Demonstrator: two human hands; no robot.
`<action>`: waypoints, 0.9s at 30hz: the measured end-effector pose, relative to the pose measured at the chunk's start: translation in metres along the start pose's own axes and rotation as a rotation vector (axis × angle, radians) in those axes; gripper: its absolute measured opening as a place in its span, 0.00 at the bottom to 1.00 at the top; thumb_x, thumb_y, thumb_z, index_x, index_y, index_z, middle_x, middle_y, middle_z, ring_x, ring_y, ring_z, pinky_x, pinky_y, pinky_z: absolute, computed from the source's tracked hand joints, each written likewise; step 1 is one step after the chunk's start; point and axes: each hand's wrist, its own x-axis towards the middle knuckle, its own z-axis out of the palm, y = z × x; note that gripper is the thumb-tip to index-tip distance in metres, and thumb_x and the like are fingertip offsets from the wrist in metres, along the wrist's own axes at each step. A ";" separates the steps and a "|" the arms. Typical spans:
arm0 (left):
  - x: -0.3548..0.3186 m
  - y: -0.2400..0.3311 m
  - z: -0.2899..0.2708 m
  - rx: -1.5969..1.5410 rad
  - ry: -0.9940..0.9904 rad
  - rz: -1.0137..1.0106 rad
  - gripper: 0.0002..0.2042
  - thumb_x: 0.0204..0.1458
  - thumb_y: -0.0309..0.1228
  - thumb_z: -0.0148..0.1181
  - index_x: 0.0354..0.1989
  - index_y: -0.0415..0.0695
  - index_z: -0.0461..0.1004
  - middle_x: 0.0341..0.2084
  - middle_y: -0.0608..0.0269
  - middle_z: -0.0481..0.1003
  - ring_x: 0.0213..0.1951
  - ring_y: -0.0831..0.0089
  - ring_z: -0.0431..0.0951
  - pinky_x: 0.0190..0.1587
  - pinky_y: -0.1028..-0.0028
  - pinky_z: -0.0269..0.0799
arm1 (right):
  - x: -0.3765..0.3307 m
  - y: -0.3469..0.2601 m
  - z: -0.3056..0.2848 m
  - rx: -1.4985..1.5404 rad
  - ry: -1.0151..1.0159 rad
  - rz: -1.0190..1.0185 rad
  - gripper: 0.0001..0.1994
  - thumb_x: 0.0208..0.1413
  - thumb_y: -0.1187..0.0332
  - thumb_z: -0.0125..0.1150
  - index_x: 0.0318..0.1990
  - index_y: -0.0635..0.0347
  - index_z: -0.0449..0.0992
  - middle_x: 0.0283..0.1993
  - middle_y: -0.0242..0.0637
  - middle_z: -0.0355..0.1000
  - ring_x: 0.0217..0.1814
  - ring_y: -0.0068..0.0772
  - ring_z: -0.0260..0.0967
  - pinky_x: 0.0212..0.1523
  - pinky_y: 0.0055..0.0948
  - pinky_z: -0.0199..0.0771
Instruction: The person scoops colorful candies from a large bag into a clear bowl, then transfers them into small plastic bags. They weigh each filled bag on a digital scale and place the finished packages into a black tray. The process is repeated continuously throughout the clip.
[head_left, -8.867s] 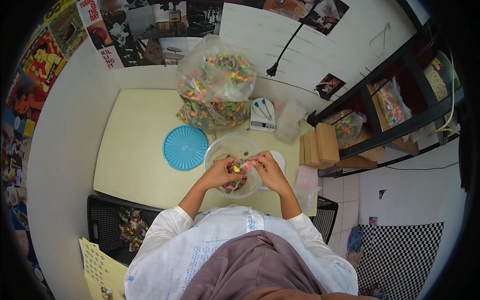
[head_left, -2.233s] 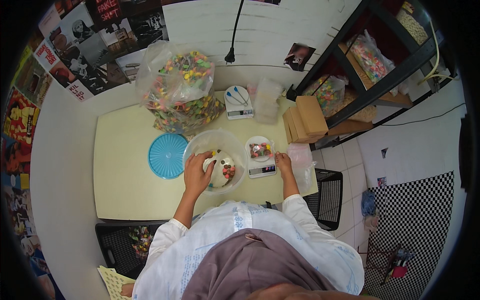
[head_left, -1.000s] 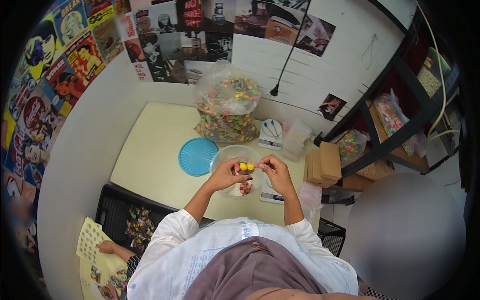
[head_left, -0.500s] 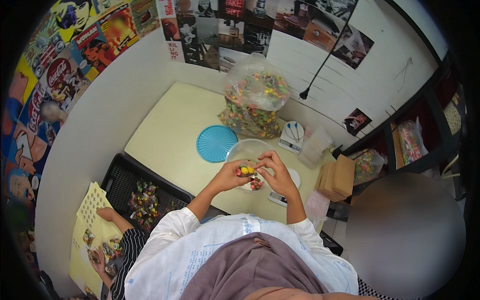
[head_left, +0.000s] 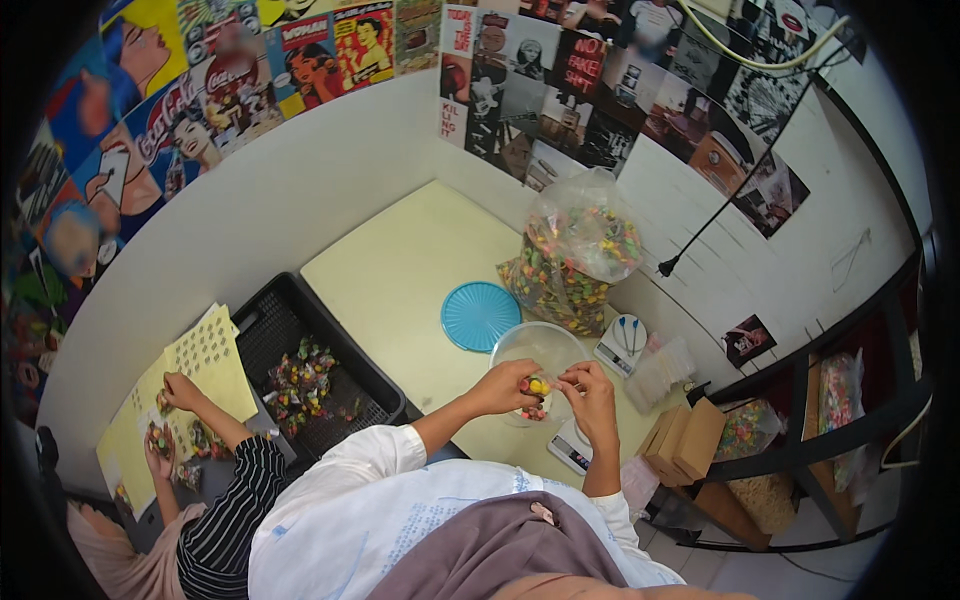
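My left hand (head_left: 497, 388) is closed around a small clear bag (head_left: 540, 386) with yellow and reddish round sweets in it. At the mouth of that bag, the thumb and fingers of my right hand (head_left: 592, 396) pinch together on what seems to be its plastic edge. Both hands are over the near rim of a clear round tub (head_left: 540, 341), where some pink and brown sweets show below the bag. A white scale (head_left: 571, 447) stands by my right wrist, partly hidden.
A blue round lid (head_left: 480, 316), a large clear bag of colourful sweets (head_left: 575, 265) and another scale (head_left: 622, 345) stand beyond the tub. Cardboard boxes (head_left: 690, 440) are at right. Leftward, a black crate (head_left: 366, 363) holds filled packets; a co-worker's hand (head_left: 181, 392) touches yellow label sheets (head_left: 212, 360).
The whole view has shifted, so the table appears lower and further right. My hands still hold the small bag, and my right fingers have drawn closer together at its mouth.
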 end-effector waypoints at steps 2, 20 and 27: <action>0.004 0.003 0.003 -0.103 -0.030 -0.055 0.19 0.38 0.28 0.69 0.41 0.38 0.75 0.32 0.51 0.75 0.36 0.55 0.78 0.37 0.64 0.73 | 0.000 -0.002 -0.008 -0.034 -0.034 0.011 0.06 0.49 0.77 0.68 0.35 0.66 0.81 0.41 0.41 0.73 0.35 0.36 0.74 0.37 0.30 0.75; -0.005 0.007 0.021 -0.287 0.006 -0.019 0.14 0.49 0.19 0.63 0.45 0.37 0.71 0.27 0.58 0.77 0.25 0.70 0.83 0.25 0.73 0.80 | -0.003 0.019 -0.023 0.207 -0.079 0.016 0.05 0.51 0.76 0.67 0.32 0.66 0.77 0.45 0.41 0.72 0.43 0.31 0.72 0.41 0.27 0.74; -0.008 0.008 0.013 -0.508 0.010 -0.205 0.15 0.55 0.23 0.62 0.50 0.41 0.71 0.33 0.62 0.78 0.28 0.76 0.82 0.28 0.75 0.78 | -0.008 0.032 -0.035 0.059 0.046 -0.019 0.08 0.53 0.75 0.65 0.40 0.65 0.76 0.43 0.40 0.72 0.43 0.32 0.73 0.41 0.29 0.75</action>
